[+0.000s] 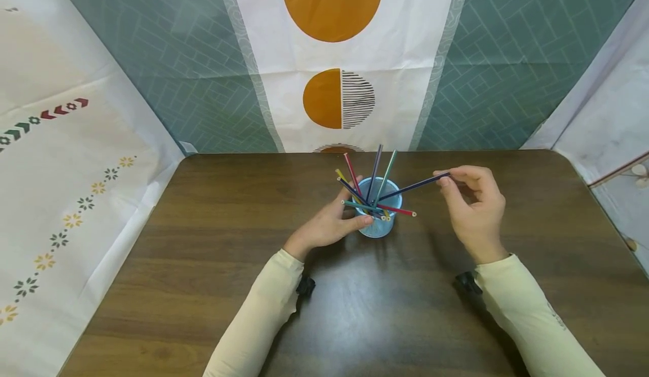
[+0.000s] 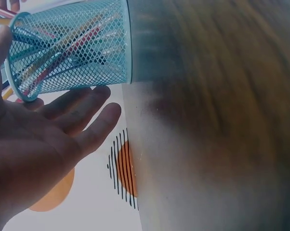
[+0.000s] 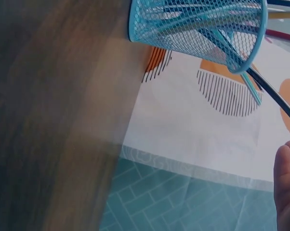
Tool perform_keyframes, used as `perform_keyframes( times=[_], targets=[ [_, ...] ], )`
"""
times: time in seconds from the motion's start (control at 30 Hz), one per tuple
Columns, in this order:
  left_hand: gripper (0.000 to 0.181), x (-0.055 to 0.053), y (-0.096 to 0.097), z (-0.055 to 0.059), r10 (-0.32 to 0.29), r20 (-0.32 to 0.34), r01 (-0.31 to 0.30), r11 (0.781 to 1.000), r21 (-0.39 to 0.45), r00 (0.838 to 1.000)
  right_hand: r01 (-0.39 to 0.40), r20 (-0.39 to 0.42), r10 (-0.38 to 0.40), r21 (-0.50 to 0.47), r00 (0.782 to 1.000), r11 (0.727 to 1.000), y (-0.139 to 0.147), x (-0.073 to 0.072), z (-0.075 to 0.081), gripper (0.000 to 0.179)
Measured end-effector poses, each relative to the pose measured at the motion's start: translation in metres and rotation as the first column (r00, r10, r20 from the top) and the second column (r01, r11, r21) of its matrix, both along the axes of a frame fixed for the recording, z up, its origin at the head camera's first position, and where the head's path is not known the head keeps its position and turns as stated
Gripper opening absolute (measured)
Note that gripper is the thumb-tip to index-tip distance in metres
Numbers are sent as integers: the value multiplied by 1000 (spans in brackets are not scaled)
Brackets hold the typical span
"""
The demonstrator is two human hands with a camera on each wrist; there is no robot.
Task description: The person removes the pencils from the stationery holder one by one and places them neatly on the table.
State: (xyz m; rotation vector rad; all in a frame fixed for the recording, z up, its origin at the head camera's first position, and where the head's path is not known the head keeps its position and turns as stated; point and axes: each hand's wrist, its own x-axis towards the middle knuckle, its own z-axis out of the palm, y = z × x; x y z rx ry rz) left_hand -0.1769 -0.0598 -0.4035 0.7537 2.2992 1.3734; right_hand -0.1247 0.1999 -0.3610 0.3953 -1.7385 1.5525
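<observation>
A light-blue mesh pencil cup (image 1: pixel 376 229) stands upright on the table, with several coloured pencils fanning out over its rim. My left hand (image 1: pixel 332 222) holds the cup from its left side, thumb at the front and fingers reaching along the far side. In the left wrist view the mesh cup (image 2: pixel 72 48) shows pencils crossing inside it. To the right of the cup, my right hand (image 1: pixel 476 208) pinches the upper end of a dark blue pencil (image 1: pixel 418 185) between thumb and fingers. That pencil slants out over the rim, its lower end still within the cup.
The brown wooden table (image 1: pixel 228 225) extends around the cup on all sides. Behind it hangs a green-and-white cloth (image 1: pixel 395 56) with orange half-circles. A white patterned cloth (image 1: pixel 76 196) borders the left side, and another pale cloth (image 1: pixel 608 112) borders the right.
</observation>
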Motion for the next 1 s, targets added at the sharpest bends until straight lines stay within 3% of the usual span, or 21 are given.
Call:
perform_keyframes(
  times=[0.13, 0.33, 0.57, 0.83, 1.0],
  targets=[
    [87, 3, 2, -6, -28, 19, 27, 999, 27, 999, 46, -19, -48, -116, 999, 992, 3, 5, 2, 20],
    [88, 9, -1, -8, -22, -8, 22, 1000, -20, 1000, 115, -32, -129, -273, 991, 955, 5, 9, 1, 20],
    [88, 9, -1, -8, -36, -16, 35, 999, -22, 999, 105, -64, -146, -427, 987, 898, 18, 0, -8, 24],
    [89, 3, -1, -3, -21, 10, 21, 999, -25, 1000, 123, -69, -175, -467, 982, 876, 29, -10, -1, 23],
    [88, 0, -2, -1, -10, -35, 9, 1000, -18, 999, 140, -70, -203, -508, 977, 850, 35, -13, 12, 20]
  ],
)
